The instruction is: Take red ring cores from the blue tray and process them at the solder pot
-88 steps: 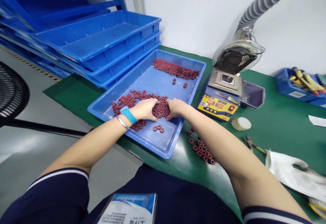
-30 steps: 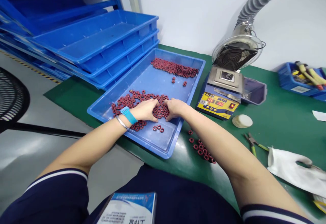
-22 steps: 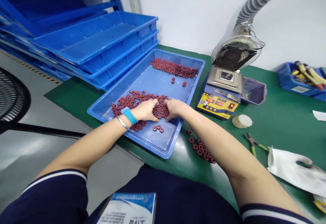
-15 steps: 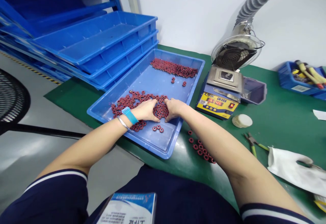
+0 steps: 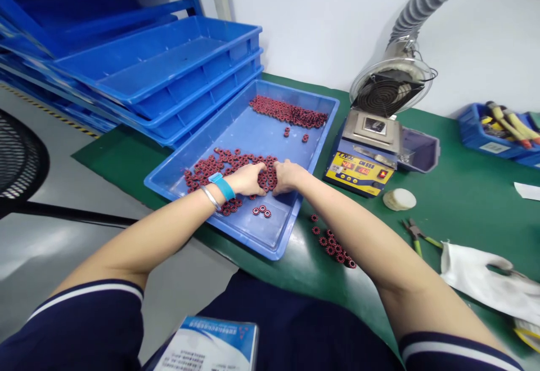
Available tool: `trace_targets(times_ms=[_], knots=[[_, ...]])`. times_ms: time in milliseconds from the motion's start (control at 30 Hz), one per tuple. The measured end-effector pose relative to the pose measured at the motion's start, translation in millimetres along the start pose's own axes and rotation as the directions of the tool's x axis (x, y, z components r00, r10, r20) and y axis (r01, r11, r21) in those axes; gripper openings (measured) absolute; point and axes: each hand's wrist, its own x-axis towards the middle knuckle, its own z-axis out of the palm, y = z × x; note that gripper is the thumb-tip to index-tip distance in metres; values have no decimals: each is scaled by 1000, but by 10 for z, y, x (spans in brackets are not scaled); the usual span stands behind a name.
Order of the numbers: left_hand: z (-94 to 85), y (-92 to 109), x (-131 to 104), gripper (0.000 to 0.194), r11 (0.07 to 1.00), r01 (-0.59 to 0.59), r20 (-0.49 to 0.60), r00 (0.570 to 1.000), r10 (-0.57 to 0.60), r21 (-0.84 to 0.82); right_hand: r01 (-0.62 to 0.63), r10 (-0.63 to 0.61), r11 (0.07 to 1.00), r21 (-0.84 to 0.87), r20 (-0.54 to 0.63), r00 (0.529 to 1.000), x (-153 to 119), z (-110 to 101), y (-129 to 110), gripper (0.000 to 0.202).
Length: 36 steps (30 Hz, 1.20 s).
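Small red and black ring-shaped parts (image 5: 206, 170) lie in a loose pile in the near half of a blue tray (image 5: 261, 241). My left hand (image 5: 250, 180) and my right hand (image 5: 287, 177) face each other in the tray, curved round a small group of these parts (image 5: 267, 179) that fills the gap between them. A few single parts (image 5: 262, 211) rest on the tray floor just in front of the hands. Neat rows of the same parts (image 5: 287, 112) stand along the tray's far end, with two small stacks near them.
Stacked blue trays (image 5: 169, 67) rise at the left. More ring parts (image 5: 335, 247) lie on the green table by my right forearm. Farther right are a yellow-fronted hot plate (image 5: 358, 171), a round white pad (image 5: 399, 199), pliers (image 5: 417, 236) and a white glove (image 5: 485, 272).
My two hands have come slightly closer together around the group of parts, the left one moving a little to the right.
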Motion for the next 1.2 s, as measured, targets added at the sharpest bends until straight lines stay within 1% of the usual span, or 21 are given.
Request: trace_targets(times_ms=[100, 167, 300, 467, 600, 767, 1000, 1200], knots=[[16, 28, 9, 74, 1000, 25, -19, 999, -25, -4, -9, 9, 1000, -2, 4, 1000, -14, -16, -7, 99], [31, 40, 2, 70, 998, 55, -39, 998, -56, -30, -8, 8, 1000, -4, 9, 1000, -25, -23, -6, 99], [42, 48, -24, 61, 994, 82, -52, 995, -87, -77, 0, 1, 1000, -8, 7, 1000, -37, -25, -3, 93], [30, 61, -12, 67, 995, 85, -48, 995, -87, -52, -20, 20, 1000, 2, 11, 1000, -30, -29, -9, 93], [49, 44, 9, 64, 993, 78, -56, 995, -83, -86, -34, 34, 999, 4, 19, 999, -31, -44, -14, 88], [60, 34, 9, 63, 992, 78, -66, 994, -85, -101, -48, 48, 999, 5, 15, 999, -51, -40, -29, 88], [18, 62, 19, 75, 997, 66, -40, 997, -68, -36, -48, 47, 999, 18, 35, 998, -70, -62, -49, 86], [3, 39, 55, 78, 996, 72, -6, 997, -72, -56, -40, 39, 999, 28, 28, 999, -45, -45, -34, 95]])
